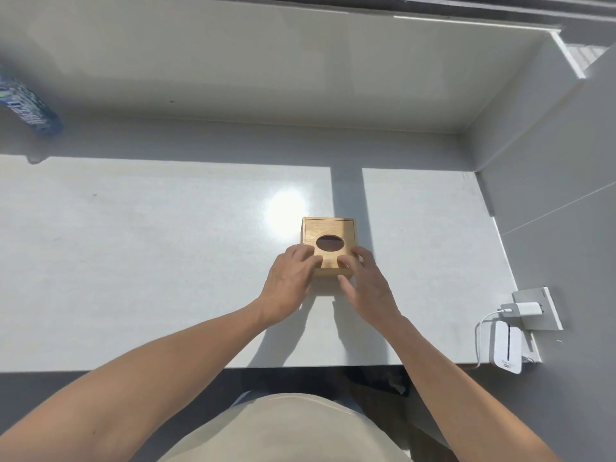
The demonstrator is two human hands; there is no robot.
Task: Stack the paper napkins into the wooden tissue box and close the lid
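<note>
The small square light-wood tissue box [328, 248] sits on the pale grey glossy worktop [133, 261], right of centre and near you, its lid [333, 228] on top and lying flat. The lid's dark oval opening [330, 243] faces straight up; the oval's long axis runs left to right across your view. The box is near-square, so it has no clear long axis of its own; its sides sit roughly square to the worktop's front edge, turned just slightly. No napkins show; the inside of the opening is too dark to read.

Your left hand [290, 281] rests on the near-left corner of the lid, fingers [308, 256] loosely spread and lying flat on the wood, not closed round anything. Your right hand [366, 281] is on the near-right corner, fingertips [346, 260] on the lid, thumb down against the front face; grip wide, pressing rather than clasping.

Outward: a bright sun patch just beyond the box's far-left corner, and a shadow band crossing the worktop behind it. A clear plastic water bottle with a blue label [26, 105] stands at far left. At the right edge, a white charger plugged into a wall socket [525, 310], with a white boxy device [506, 350] below it on a cable.
</note>
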